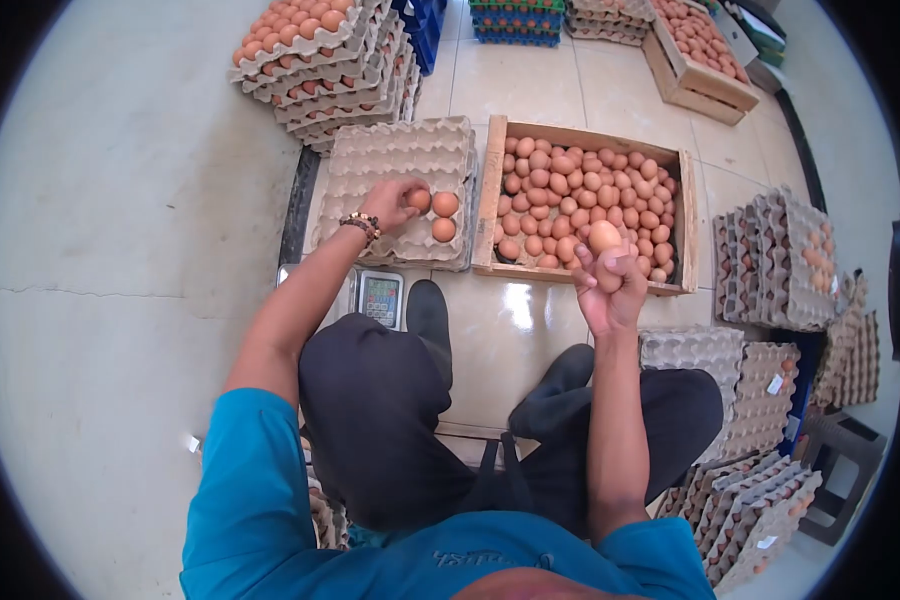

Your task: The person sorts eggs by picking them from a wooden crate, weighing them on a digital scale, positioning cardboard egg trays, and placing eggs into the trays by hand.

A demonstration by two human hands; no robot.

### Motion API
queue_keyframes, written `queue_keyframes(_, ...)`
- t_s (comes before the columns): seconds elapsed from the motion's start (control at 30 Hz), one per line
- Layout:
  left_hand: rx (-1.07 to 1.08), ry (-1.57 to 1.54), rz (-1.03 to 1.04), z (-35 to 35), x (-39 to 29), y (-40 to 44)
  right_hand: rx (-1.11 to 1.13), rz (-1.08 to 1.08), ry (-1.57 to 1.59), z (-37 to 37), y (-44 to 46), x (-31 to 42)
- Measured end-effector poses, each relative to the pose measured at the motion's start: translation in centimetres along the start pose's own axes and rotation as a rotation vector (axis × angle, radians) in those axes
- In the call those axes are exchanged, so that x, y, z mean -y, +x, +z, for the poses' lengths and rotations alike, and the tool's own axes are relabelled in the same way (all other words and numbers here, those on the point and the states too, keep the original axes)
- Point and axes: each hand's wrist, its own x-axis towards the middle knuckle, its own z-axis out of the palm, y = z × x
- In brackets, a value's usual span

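Note:
My left hand [388,205], with a beaded bracelet at the wrist, has its fingers closed around a brown egg [420,201] at the grey egg tray [370,165]. Two other eggs [444,217] sit in the tray's cups just right of that hand. Over the front edge of the wooden crate [584,279], my right hand [618,290] is turned palm up. Its fingers grip a light brown egg [604,237], and what looks like a second egg rests lower in the palm. Many loose brown eggs [590,185] fill the crate.
A digital scale [380,298] lies by my left knee. Tall stacks of filled trays stand at the back left [320,75] and right [770,260]. Another egg crate [705,85] is at the back right. A grey stool [845,470] stands at the lower right.

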Motion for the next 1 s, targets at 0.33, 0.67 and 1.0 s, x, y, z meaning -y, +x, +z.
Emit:
queue_keyframes(0.33, 0.222, -0.374, -0.023, -5.4, -9.6, -1.1, 0.312, 0.277, 0.085, 3.9, -0.7, -3.3)
queue_keyframes(0.67, 0.470, -0.467, 0.119, -10.8, -23.5, -9.2, 0.586, 0.454, -0.157, 9.5, -6.5, -5.7)
queue_keyframes(1.0, -0.014, -0.975, -0.153, -15.1, -22.9, -18.9, 0.327, 0.482, -0.120, 12.3, -7.7, -7.8)
